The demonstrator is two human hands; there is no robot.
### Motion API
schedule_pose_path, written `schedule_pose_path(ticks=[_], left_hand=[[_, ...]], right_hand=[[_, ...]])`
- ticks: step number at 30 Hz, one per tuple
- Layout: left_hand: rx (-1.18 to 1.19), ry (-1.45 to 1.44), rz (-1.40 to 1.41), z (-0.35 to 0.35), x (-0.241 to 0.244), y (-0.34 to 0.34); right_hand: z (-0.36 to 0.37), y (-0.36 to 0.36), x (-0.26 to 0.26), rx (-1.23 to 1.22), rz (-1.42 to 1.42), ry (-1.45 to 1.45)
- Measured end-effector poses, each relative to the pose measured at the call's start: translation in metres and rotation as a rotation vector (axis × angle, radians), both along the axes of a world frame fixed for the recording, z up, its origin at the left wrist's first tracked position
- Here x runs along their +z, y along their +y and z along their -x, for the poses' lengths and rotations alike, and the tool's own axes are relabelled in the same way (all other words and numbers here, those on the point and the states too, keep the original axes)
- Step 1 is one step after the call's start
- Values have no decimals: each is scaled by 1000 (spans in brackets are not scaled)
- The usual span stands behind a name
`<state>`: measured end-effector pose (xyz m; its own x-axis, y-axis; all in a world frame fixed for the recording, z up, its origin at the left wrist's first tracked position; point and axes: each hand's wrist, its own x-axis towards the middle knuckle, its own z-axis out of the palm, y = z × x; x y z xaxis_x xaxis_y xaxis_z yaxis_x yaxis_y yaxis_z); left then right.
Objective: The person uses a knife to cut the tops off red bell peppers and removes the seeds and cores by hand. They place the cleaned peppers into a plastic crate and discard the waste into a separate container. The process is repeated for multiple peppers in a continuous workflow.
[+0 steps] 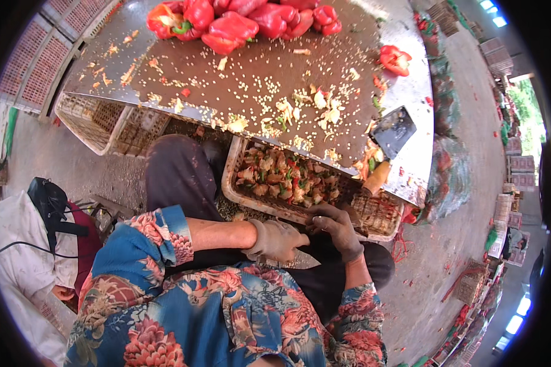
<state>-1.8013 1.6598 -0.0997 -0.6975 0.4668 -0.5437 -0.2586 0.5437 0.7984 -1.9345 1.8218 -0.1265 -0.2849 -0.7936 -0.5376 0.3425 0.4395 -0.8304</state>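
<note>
My left hand (278, 241), in a pale, soiled knit glove, is closed on a knife; its pointed blade (305, 260) shows below the fingers, and the handle is hidden. My right hand (340, 229), in a dark, dirty glove, is just right of it at the crate's near edge, fingers curled; whether it holds anything is unclear. Before me a plastic crate (268, 204) contains pepper cores and scraps, partly under the metal table (188, 73). Red bell peppers (232, 30) are heaped at the table's far side. A cut red pepper (395, 59) lies to their right.
A scraper with a black blade (395, 130) and wooden handle (377, 178) lies at the table's right edge. Seeds and scraps litter the tabletop. More crates (105, 130) stand under its left end. Net sacks (447, 176) stand at right. Another person's white sleeve (16, 293) is at left.
</note>
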Motion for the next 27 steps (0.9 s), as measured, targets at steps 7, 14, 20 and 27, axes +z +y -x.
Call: schedule_pose_path(ticks=[7,14,20,27], left_hand=[[241,194,33,-35,17,-25],[487,219,-52,-50,34,-38],[918,309,-232,-13,21,-93],[1510,751,-320,51,1,-144]], right_hand=[[-10,24,22,-361,96,158],[9,21,45,-613,100,489],[80,-26,64,-467,23,1023],[226,-117,83,-370,-364,1587]])
